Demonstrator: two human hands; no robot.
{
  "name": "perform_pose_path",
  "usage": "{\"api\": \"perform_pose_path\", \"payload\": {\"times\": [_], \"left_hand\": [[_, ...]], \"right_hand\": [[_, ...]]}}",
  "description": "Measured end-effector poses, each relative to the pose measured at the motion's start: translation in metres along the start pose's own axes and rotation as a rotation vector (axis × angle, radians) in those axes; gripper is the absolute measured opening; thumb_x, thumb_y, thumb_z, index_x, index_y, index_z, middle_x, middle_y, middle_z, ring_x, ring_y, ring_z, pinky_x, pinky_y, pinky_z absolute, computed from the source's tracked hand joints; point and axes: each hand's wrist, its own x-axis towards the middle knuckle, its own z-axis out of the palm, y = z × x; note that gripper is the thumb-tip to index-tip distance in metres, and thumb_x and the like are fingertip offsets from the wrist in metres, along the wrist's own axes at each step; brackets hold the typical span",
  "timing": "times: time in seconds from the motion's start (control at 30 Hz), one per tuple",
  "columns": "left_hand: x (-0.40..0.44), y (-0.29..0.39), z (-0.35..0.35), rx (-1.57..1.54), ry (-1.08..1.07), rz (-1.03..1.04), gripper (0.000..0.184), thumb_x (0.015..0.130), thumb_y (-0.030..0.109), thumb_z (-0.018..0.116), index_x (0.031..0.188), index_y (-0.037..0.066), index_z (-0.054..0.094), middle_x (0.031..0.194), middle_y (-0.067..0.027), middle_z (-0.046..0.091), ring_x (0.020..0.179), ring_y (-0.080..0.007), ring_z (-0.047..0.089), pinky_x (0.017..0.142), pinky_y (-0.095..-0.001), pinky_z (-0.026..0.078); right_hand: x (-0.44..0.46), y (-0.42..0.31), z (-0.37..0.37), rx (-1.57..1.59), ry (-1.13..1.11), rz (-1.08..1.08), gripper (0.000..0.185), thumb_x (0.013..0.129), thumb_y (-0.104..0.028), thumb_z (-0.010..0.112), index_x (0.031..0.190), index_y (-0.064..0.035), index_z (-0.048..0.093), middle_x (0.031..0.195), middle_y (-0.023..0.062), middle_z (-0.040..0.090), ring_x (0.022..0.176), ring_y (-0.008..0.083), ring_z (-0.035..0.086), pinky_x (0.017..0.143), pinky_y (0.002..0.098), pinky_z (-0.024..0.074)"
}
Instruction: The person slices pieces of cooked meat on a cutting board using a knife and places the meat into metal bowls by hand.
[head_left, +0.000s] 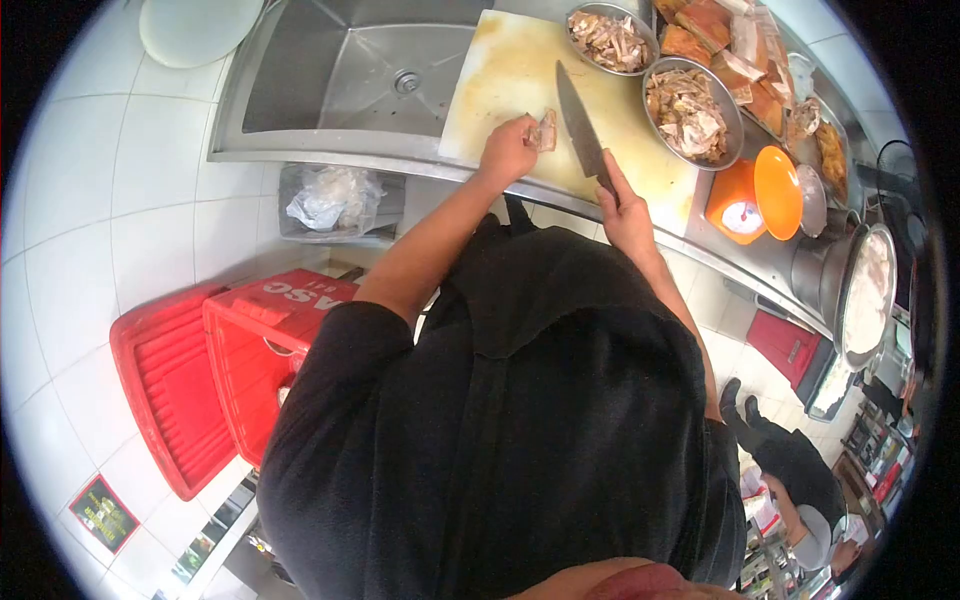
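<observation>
My left hand (510, 150) is closed on a small piece of meat (543, 131), above the near edge of a stained white cutting board (490, 75). In my right hand (628, 212) is the handle of a large kitchen knife (580, 120). Its blade points away from me over the board, to the right of the meat and apart from it. Two metal bowls of cut meat strips stand beyond the knife: one bowl (655, 62) at the far edge, the other bowl (738, 118) farther right.
A steel sink (370, 70) lies left of the board. At right are large meat pieces (705, 25), an orange scale (735, 205) and a big pot (868, 295). Red crates (245, 310) stand at lower left. Another person (800, 470) is at lower right.
</observation>
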Motion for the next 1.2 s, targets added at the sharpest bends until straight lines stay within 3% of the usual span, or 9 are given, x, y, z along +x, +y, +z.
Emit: {"api": "perform_pose_path", "payload": {"times": [0.13, 0.33, 0.43, 0.53, 0.57, 0.63, 0.77, 0.83, 1.2], "left_hand": [[0.0, 0.002, 0.01, 0.065, -0.005, 0.141, 0.021, 0.088, 0.008, 0.065, 0.108, 0.007, 0.072, 0.09, -0.0197, 0.073, 0.083, -0.0346, 0.072, 0.078, -0.0431, 0.057], [0.0, 0.017, 0.029, -0.105, 0.014, 0.027, 0.018, 0.084, 0.009, 0.067, 0.101, 0.007, 0.071, 0.094, -0.0224, 0.072, 0.089, -0.0425, 0.07, 0.08, -0.0516, 0.056], [-0.002, 0.013, 0.031, -0.162, 0.056, 0.075, 0.014, 0.085, 0.008, 0.066, 0.098, 0.005, 0.07, 0.091, -0.0221, 0.071, 0.086, -0.0416, 0.07, 0.077, -0.0505, 0.056], [-0.003, 0.005, 0.034, -0.195, 0.074, 0.099, 0.017, 0.091, 0.012, 0.067, 0.105, 0.004, 0.072, 0.092, -0.0198, 0.073, 0.082, -0.0303, 0.074, 0.075, -0.0405, 0.057], [-0.004, 0.01, 0.031, -0.218, 0.083, 0.114, 0.014, 0.089, 0.01, 0.066, 0.1, 0.004, 0.071, 0.09, -0.0205, 0.072, 0.082, -0.0339, 0.072, 0.074, -0.0436, 0.057], [-0.007, 0.019, 0.025, -0.267, 0.104, 0.14, 0.007, 0.086, 0.006, 0.065, 0.091, 0.003, 0.068, 0.086, -0.022, 0.069, 0.082, -0.0413, 0.069, 0.074, -0.0499, 0.055], [-0.004, 0.0, 0.036, -0.179, 0.092, 0.152, 0.011, 0.09, 0.011, 0.066, 0.096, 0.003, 0.072, 0.091, -0.0191, 0.071, 0.081, -0.034, 0.071, 0.074, -0.0433, 0.055], [-0.002, -0.002, 0.039, -0.163, 0.114, 0.194, 0.011, 0.09, 0.01, 0.065, 0.095, 0.003, 0.071, 0.091, -0.0195, 0.071, 0.082, -0.0362, 0.07, 0.075, -0.045, 0.055], [-0.007, 0.001, 0.033, -0.185, 0.119, 0.176, 0.011, 0.088, 0.007, 0.064, 0.094, 0.003, 0.071, 0.089, -0.0202, 0.07, 0.082, -0.0387, 0.07, 0.075, -0.0465, 0.056]], "right_hand": [[0.004, 0.005, 0.01, -0.054, -0.032, -0.015, 0.066, 0.101, -0.01, 0.063, 0.162, -0.0241, 0.041, 0.111, 0.0293, 0.073, 0.099, 0.0442, 0.074, 0.086, 0.0477, 0.0582], [0.009, 0.006, 0.01, -0.183, 0.067, -0.005, 0.067, 0.099, -0.01, 0.064, 0.161, -0.0196, 0.043, 0.098, 0.0276, 0.073, 0.087, 0.0444, 0.073, 0.077, 0.0498, 0.0576], [0.015, -0.013, 0.009, -0.227, 0.117, -0.116, 0.066, 0.099, -0.009, 0.064, 0.161, -0.0201, 0.044, 0.094, 0.0253, 0.073, 0.084, 0.0424, 0.072, 0.075, 0.0499, 0.0572], [0.021, -0.033, 0.011, -0.288, 0.135, -0.215, 0.065, 0.1, -0.009, 0.064, 0.16, -0.0212, 0.045, 0.092, 0.0229, 0.071, 0.081, 0.0409, 0.071, 0.073, 0.05, 0.0567], [0.023, -0.039, 0.011, -0.31, 0.137, -0.239, 0.065, 0.1, -0.009, 0.063, 0.16, -0.0215, 0.045, 0.092, 0.0221, 0.071, 0.08, 0.0405, 0.071, 0.073, 0.0501, 0.0566], [0.03, -0.051, 0.009, -0.275, 0.214, -0.314, 0.065, 0.1, -0.009, 0.064, 0.161, -0.0217, 0.044, 0.094, 0.022, 0.072, 0.081, 0.0407, 0.071, 0.073, 0.0499, 0.0568], [0.042, -0.034, 0.024, -0.194, 0.32, -0.423, 0.067, 0.099, -0.008, 0.064, 0.161, -0.0216, 0.043, 0.097, 0.0226, 0.073, 0.082, 0.0406, 0.072, 0.074, 0.0497, 0.0574], [0.043, 0.002, 0.03, -0.456, -0.151, 0.042, 0.069, 0.098, -0.007, 0.062, 0.162, -0.0258, 0.042, 0.098, 0.0252, 0.074, 0.089, 0.043, 0.072, 0.079, 0.0511, 0.058], [0.041, -0.048, 0.007, -0.173, 0.113, -0.191, 0.064, 0.102, -0.009, 0.062, 0.162, -0.022, 0.042, 0.115, 0.0286, 0.073, 0.107, 0.04, 0.074, 0.091, 0.0438, 0.0586]]}}
